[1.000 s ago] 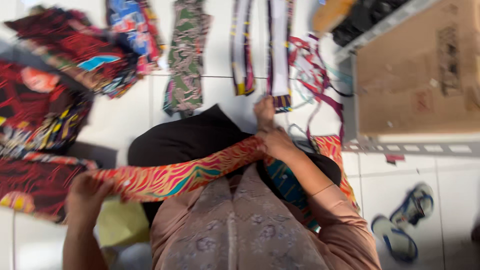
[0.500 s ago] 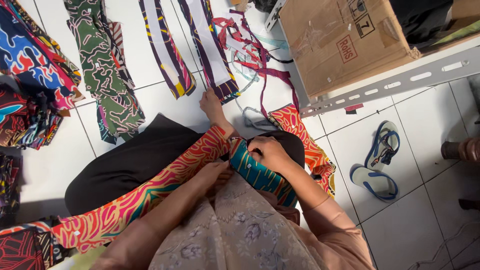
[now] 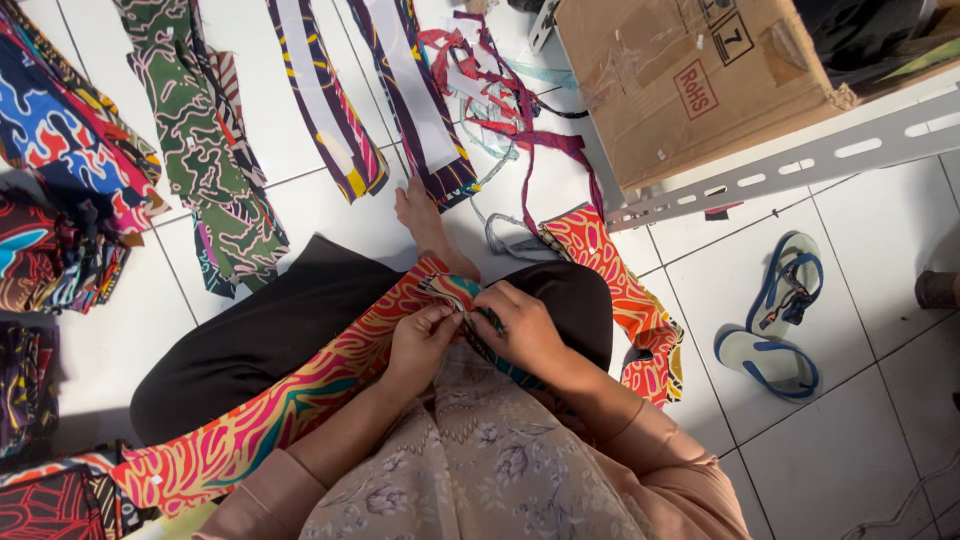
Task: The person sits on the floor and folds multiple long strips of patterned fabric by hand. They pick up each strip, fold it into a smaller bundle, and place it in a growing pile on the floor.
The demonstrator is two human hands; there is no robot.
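Cardboard box [image 3: 690,85] at 1 o'clock, on a grey slotted metal rail [image 3: 800,165]. Blue & white sandals [image 3: 780,320] at 3 o'clock on white tiles. Green patterned strip [image 3: 200,150] at 11, purple-edged strips [image 3: 370,100] at 12, tangled red scraps [image 3: 500,90] just beside them.

Red patterned fabric strip [image 3: 290,400], across the lap, pinched at its upper end by left hand [image 3: 420,345] and right hand [image 3: 520,325], touching. Green fabric strip [image 3: 200,150] at 11 o'clock; cardboard box [image 3: 690,80] at 1; blue sandals [image 3: 775,320] at 3, on the tiled floor [image 3: 850,450].
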